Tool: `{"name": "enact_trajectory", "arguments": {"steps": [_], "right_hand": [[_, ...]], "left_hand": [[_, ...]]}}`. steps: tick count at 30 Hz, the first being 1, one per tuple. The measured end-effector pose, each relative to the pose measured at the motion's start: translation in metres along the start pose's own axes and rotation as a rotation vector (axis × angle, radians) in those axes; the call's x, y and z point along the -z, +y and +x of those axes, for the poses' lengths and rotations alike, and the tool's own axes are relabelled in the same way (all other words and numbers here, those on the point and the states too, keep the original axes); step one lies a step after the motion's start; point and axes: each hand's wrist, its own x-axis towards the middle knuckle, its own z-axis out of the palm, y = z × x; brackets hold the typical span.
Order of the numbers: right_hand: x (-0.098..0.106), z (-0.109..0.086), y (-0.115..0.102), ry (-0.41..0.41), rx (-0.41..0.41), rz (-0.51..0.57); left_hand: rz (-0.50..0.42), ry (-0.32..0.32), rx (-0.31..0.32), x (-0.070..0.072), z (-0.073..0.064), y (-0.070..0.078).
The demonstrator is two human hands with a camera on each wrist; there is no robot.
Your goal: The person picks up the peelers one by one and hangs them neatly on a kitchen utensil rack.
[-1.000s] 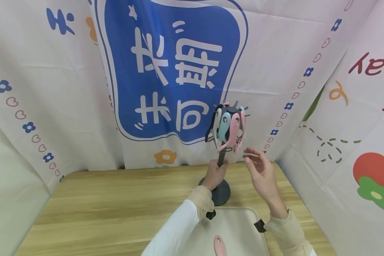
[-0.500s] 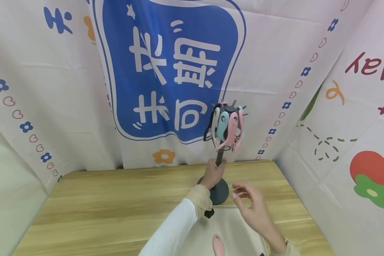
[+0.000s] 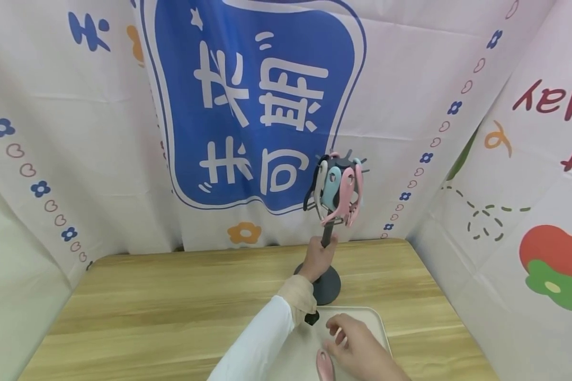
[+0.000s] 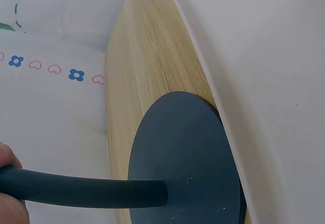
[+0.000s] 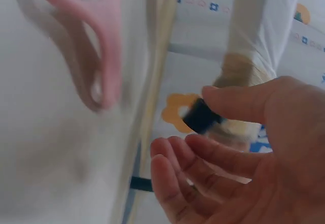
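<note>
In the head view my left hand (image 3: 317, 259) grips the pole of a dark grey rotating stand (image 3: 329, 287). The left wrist view shows finger ends around that pole (image 4: 91, 189). Several peelers hang from the stand's top, among them a blue peeler (image 3: 332, 186) and a pink peeler (image 3: 345, 193). Another pink peeler (image 3: 324, 364) lies in the cream tray (image 3: 384, 332), handle end toward the stand. Over the tray, just right of this peeler, my right hand (image 3: 362, 346) is loosely bent with nothing held. The right wrist view shows the peeler's forked head (image 5: 109, 56), apart from my fingers.
A wooden table (image 3: 171, 307) carries the stand and tray, the stand's round base standing close to the tray's far edge. Printed white cloth (image 3: 391, 79) hangs behind and at the right. A black wrist camera (image 3: 312, 317) sits under my left wrist.
My right hand has come down from beside the hanging peelers, past the stand's base, to above the tray near the pink peeler. My left hand keeps its grip on the pole.
</note>
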Motion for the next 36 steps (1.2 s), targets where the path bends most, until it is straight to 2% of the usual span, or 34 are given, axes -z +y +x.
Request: {"name": "enact_trajectory", "arguments": {"steps": [3,6,10,17,23,29,36], "right_hand": [[-0.013,-0.001,0.004,-0.082,-0.132,0.009],[-0.025,-0.002,0.008,-0.116,-0.235,0.000],[-0.035,-0.004,0.010,-0.121,-0.305,-0.017],[-0.040,-0.008,0.002,-0.122,-0.418,-0.119],[-0.044,-0.010,-0.003,-0.103,-0.460,-0.151],[-0.043,-0.009,-0.002,-0.092,-0.440,-0.142],[-0.036,-0.006,-0.005,-0.086,-0.426,-0.161]], "left_hand": [[-0.005,-0.006,-0.005,0.000,0.000,0.001],[-0.006,-0.009,-0.013,0.001,0.000,0.002],[-0.007,-0.009,-0.015,0.001,-0.002,0.000],[0.003,-0.012,-0.030,0.002,-0.002,-0.003],[0.000,-0.017,-0.042,0.003,0.000,-0.002],[-0.002,-0.017,-0.048,0.004,0.000,0.000],[-0.001,-0.011,-0.055,0.003,0.002,-0.004]]}}
